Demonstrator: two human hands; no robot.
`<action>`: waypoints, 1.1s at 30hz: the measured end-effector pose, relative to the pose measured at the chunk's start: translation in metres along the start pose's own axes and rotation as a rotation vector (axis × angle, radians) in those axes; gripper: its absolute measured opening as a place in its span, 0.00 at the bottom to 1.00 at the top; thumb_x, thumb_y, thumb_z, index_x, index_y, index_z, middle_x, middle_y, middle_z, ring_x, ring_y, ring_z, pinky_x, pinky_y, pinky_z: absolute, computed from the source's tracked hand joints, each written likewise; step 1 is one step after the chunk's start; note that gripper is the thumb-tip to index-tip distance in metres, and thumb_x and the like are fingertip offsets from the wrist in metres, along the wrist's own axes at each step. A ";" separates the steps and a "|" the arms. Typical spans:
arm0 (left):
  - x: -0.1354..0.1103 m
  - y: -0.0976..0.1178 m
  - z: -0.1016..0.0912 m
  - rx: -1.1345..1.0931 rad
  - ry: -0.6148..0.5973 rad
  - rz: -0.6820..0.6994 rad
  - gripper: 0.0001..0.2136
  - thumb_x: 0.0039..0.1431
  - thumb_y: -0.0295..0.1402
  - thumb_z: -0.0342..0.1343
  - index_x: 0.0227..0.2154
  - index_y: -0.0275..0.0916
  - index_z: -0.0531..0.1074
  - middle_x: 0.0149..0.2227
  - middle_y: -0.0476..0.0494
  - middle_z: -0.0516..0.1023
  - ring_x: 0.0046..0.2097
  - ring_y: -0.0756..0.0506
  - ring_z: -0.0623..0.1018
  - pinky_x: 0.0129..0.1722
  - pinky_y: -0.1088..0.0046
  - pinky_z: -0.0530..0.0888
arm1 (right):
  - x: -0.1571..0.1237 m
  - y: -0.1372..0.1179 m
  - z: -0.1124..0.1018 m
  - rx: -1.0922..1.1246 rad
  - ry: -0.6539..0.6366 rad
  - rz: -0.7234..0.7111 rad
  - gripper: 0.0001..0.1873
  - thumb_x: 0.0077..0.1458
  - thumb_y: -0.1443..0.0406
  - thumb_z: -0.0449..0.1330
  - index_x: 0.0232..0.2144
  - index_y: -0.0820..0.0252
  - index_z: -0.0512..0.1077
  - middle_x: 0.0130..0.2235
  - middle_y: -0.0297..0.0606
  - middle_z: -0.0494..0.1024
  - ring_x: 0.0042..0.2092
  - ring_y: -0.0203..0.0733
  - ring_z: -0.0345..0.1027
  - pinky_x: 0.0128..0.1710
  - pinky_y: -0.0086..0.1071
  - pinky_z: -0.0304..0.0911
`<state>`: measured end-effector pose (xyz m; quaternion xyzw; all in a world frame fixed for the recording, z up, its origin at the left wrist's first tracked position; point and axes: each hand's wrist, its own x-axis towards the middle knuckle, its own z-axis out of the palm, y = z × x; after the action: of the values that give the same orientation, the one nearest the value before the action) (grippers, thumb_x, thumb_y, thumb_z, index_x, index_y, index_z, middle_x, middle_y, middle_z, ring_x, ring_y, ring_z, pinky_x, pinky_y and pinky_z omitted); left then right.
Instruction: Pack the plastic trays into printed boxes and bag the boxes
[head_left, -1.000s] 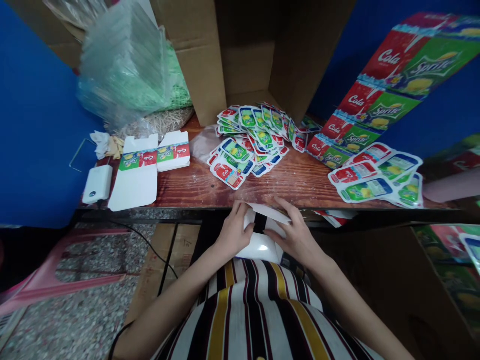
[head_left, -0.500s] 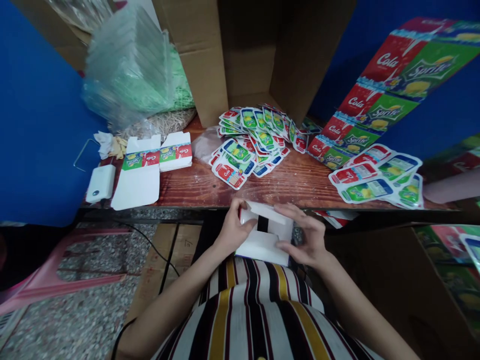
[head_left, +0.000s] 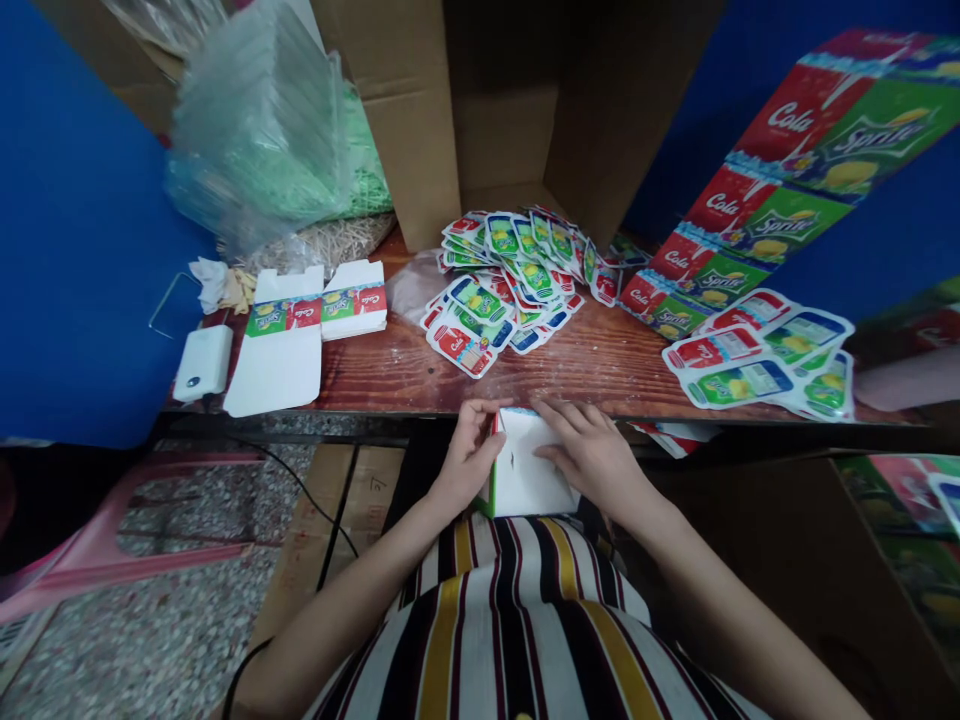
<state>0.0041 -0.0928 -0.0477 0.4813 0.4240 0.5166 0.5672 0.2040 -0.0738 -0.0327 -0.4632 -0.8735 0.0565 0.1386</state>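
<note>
Between my hands, at the table's front edge, is a small carton [head_left: 531, 480] with a white face toward me and a strip of red and green print down its left side. My left hand [head_left: 471, 452] grips the carton's left side, its thumb lying on the white face near the corner. From the right, my right hand [head_left: 589, 455] holds the carton with fingers bent over the far edge and the thumb on the white face. A small dark slit shows near the middle of that face. The carton's underside is hidden.
Cola and Sprite pouches [head_left: 517, 270] lie heaped mid-table; more pouches [head_left: 772, 355] lie right, beside stacked printed boxes [head_left: 780, 200]. Flat carton blanks [head_left: 277, 360] and a white power bank [head_left: 204, 362] are left. Behind stand an open cardboard box [head_left: 420, 120] and plastic-wrapped trays [head_left: 259, 130].
The carton's flaps have folded down, so its opening and the dark strip inside no longer show. My right hand has moved inward and left onto the white face.
</note>
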 end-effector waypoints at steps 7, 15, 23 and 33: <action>0.004 -0.007 0.000 0.202 0.041 0.033 0.11 0.66 0.36 0.48 0.49 0.40 0.62 0.50 0.40 0.70 0.53 0.44 0.71 0.54 0.64 0.67 | 0.007 -0.010 0.004 -0.160 0.046 0.009 0.28 0.62 0.64 0.57 0.64 0.53 0.59 0.55 0.44 0.72 0.49 0.55 0.62 0.45 0.47 0.63; 0.004 -0.010 -0.001 0.273 0.055 0.045 0.12 0.68 0.38 0.45 0.51 0.40 0.62 0.51 0.40 0.70 0.53 0.44 0.70 0.56 0.64 0.66 | 0.010 -0.011 0.010 -0.226 0.070 0.002 0.32 0.63 0.64 0.55 0.67 0.50 0.51 0.56 0.46 0.70 0.48 0.56 0.61 0.43 0.47 0.61; 0.009 -0.010 -0.004 0.320 0.086 0.089 0.12 0.68 0.38 0.45 0.50 0.41 0.63 0.52 0.40 0.71 0.54 0.44 0.71 0.54 0.65 0.67 | 0.017 0.001 -0.004 -0.086 -0.048 -0.098 0.33 0.61 0.58 0.59 0.65 0.52 0.55 0.55 0.45 0.70 0.51 0.55 0.60 0.44 0.44 0.62; 0.011 -0.007 -0.003 0.370 0.116 0.081 0.12 0.68 0.38 0.44 0.49 0.40 0.63 0.51 0.41 0.71 0.53 0.45 0.71 0.55 0.66 0.66 | 0.026 -0.009 0.003 -0.177 -0.034 -0.012 0.32 0.58 0.61 0.62 0.63 0.52 0.61 0.50 0.47 0.72 0.48 0.57 0.61 0.44 0.46 0.60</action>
<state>0.0035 -0.0821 -0.0554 0.5634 0.5238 0.4791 0.4226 0.1823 -0.0575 -0.0282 -0.4673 -0.8801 -0.0140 0.0825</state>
